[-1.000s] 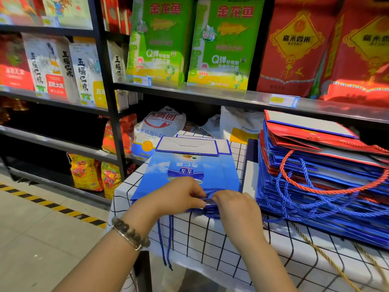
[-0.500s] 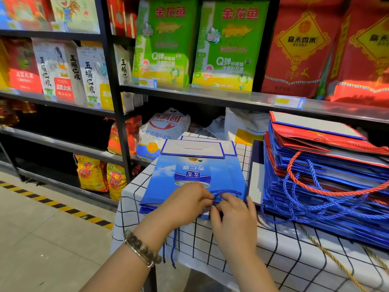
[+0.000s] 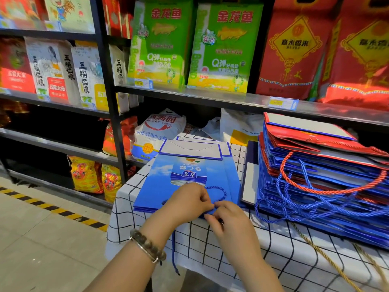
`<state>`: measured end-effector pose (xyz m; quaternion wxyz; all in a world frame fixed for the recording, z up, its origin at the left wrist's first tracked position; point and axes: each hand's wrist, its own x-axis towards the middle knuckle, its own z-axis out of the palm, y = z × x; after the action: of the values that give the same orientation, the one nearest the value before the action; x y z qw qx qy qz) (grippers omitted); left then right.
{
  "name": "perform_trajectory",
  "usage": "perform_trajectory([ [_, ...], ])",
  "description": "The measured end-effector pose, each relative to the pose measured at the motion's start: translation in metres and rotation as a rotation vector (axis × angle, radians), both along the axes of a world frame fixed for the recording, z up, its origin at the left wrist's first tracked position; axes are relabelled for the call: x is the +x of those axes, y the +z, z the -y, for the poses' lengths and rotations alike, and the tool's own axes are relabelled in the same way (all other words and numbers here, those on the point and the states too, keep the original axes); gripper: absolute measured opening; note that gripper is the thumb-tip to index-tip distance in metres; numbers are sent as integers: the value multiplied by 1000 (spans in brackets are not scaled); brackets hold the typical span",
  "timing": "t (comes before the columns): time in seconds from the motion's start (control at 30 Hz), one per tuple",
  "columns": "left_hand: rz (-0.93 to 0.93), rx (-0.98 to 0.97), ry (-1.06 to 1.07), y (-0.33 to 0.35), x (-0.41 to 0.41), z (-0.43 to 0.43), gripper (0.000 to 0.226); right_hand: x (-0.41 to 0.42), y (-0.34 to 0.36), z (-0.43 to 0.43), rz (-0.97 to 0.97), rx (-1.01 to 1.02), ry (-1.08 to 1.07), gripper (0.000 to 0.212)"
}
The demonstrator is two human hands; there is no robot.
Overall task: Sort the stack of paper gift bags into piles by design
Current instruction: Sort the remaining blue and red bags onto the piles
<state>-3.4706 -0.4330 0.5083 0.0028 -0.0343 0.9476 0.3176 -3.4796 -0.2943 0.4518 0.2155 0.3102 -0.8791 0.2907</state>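
While pinching blue twisted cord handle between left hand and right hand: probably light, slick, creasable blue paper gift bag; best lifted by rim beside pinch.

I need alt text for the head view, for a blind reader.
The left hand and right hand pinch the blue cord handle of a flat blue gift bag on a checked tablecloth. A tall stack of blue and red bags lies to its right, below shelves of rice sacks.
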Motion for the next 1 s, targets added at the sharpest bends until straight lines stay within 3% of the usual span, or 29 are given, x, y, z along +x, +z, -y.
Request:
perform_trajectory([
  [0.1, -34, -4, 152, 2, -6, 3, 30, -3, -4, -6, 91, -61, 30, 31],
  [0.2, -101, 101, 295, -1, -10, 9, 34, -3, -6, -7, -55, 33, 47, 31],
  [0.33, -148, 203, 281, -5, -6, 10, 36, -4, -2, -4, -183, 182, 24, 54],
  [0.47, -179, 112, 204, 7, 9, 19, 25, -7, 0, -1, -301, 213, 7, 36],
  [0.53, -305, 42, 204, 16, 20, 28, 23, -8, 3, -2, -330, 155, -20, 22],
  [0.57, -394, 59, 218, 21, 27, 35, 22, -9, 6, -3, -326, 110, -33, 26],
  [0.73, -771, 674, 371, 32, 43, 84, 28, -6, 27, -9, -253, -195, -33, 47],
  [0.8, -776, 898, 286, 26, 45, 97, 30, -1, 43, -8, -275, -276, -24, 54],
  [0.9, -633, 730, 201, 18, 35, 94, 57, 3, 73, -6, -359, -355, -3, 46],
  [1.0, -660, 650, 248, 28, 25, 92, 62, 1, 107, -5, -472, -354, 42, 31],
])
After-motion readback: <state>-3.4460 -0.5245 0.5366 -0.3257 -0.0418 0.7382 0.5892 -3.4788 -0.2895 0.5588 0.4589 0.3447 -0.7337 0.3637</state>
